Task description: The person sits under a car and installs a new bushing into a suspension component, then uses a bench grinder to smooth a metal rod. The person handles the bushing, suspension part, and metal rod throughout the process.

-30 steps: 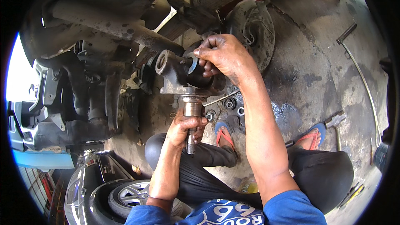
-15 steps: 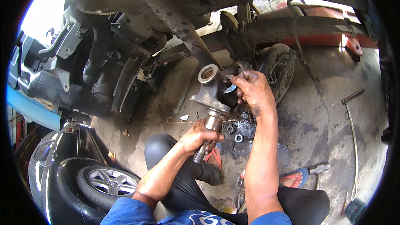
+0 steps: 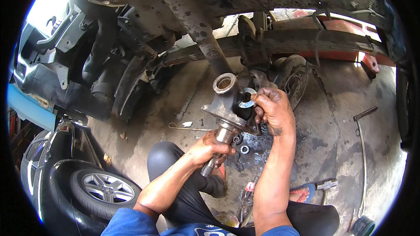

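A dark steel knuckle [image 3: 218, 107] with a round, open bore [image 3: 225, 82] at its top is held upright but tilted, its bright spindle shaft [image 3: 225, 136] pointing down toward me. My left hand [image 3: 212, 150] is wrapped round that shaft. Between the thumb and fingers of my right hand [image 3: 271, 109] is a thin, shiny flat ring [image 3: 246, 98], beside the knuckle's right side; whether it touches the knuckle I cannot tell. The right hand's other fingers are curled and partly hidden.
Overhead are a vehicle's underside [image 3: 183, 8] and leaf springs [image 3: 293, 43]. A brake disc [image 3: 292, 74] stands behind. Small rings [image 3: 245, 149], a hammer [image 3: 326, 184], a long bar [image 3: 361, 157] and a tub [image 3: 363, 226] lie on the stained floor [image 3: 332, 140]. A black car [image 3: 57, 179] is at lower left.
The view has swung upward, showing more underside. Both hands and the knuckle sit lower and further right in view. The shiny ring now shows clearer of the knuckle, in my right fingers.
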### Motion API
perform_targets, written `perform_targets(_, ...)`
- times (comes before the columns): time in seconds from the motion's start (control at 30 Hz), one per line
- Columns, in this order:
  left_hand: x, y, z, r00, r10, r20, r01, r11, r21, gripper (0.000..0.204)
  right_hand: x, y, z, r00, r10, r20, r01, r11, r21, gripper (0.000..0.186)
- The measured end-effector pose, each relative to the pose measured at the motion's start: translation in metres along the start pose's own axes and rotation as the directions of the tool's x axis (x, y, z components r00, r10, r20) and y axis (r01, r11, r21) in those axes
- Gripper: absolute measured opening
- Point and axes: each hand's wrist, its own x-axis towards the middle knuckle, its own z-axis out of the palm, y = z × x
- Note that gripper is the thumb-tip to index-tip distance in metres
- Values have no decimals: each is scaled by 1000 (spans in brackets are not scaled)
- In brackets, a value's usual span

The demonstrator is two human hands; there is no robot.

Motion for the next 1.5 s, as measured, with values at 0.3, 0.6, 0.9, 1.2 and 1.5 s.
perform_targets(0.3, 3, -4, -5, 993, -117, -29, 118, 992, 32, 44, -7, -2, -14, 979, 72, 189, -75, 997, 11, 21)
perform_targets(0.6, 2, -3, 2, 997, -67, -31, 67, 998, -14, 34, 0, 5, -4, 966, 168, 199, -180, 982, 47, 22)
perform_targets(0.9, 1, -1, 4, 997, -60, -49, 60, 998, -5, 30, 7, 2, -5, 963, 66, 260, -72, 997, 11, 24)
perform_targets(1.2, 1, 1, 6, 996, -74, -48, 75, 997, 6, 28, 10, 12, -6, 962, 66, 265, -92, 992, 87, 23)
perform_targets(1.5, 0, -5, -1, 992, -78, -100, 83, 995, 50, 38, 16, 19, -11, 955, -28, 294, -7, 993, 118, 19)
